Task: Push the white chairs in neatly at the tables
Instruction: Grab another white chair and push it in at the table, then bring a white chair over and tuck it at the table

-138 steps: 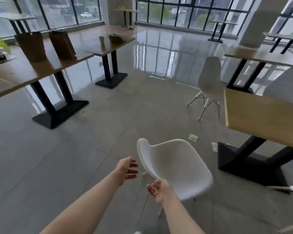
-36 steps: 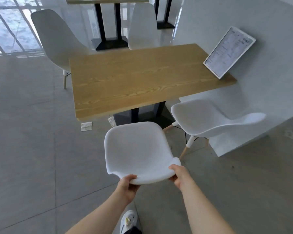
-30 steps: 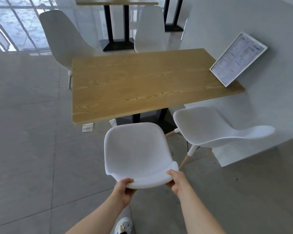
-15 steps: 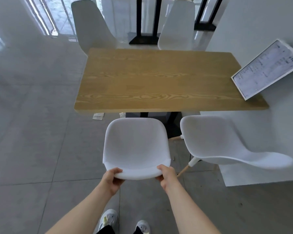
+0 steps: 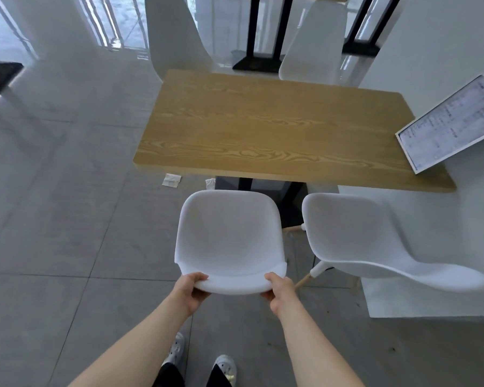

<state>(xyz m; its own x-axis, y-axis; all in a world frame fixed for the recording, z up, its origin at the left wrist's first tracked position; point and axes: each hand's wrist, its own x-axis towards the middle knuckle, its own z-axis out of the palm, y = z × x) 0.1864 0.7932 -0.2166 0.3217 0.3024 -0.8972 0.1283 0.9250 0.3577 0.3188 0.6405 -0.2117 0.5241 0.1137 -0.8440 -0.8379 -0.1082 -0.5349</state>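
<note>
A white shell chair (image 5: pixel 229 236) faces the near long edge of a wooden table (image 5: pixel 277 129), its seat front just short of that edge. My left hand (image 5: pixel 190 289) grips the left end of the chair's backrest top and my right hand (image 5: pixel 278 290) grips the right end. A second white chair (image 5: pixel 361 241) stands beside it on the right, turned askew with its back pointing right. Two more white chairs (image 5: pixel 173 37) (image 5: pixel 313 46) sit along the table's far side.
A framed menu board (image 5: pixel 450 124) leans on the white wall (image 5: pixel 430 51) at the table's right end. Paper scraps (image 5: pixel 171 180) lie on the grey tile floor by the table's black base (image 5: pixel 263 188). Another table's black legs (image 5: pixel 263 32) stand behind.
Since I reached for the chair out on the open floor, I have taken its backrest in both hands and brought it round square to the table's near edge.
</note>
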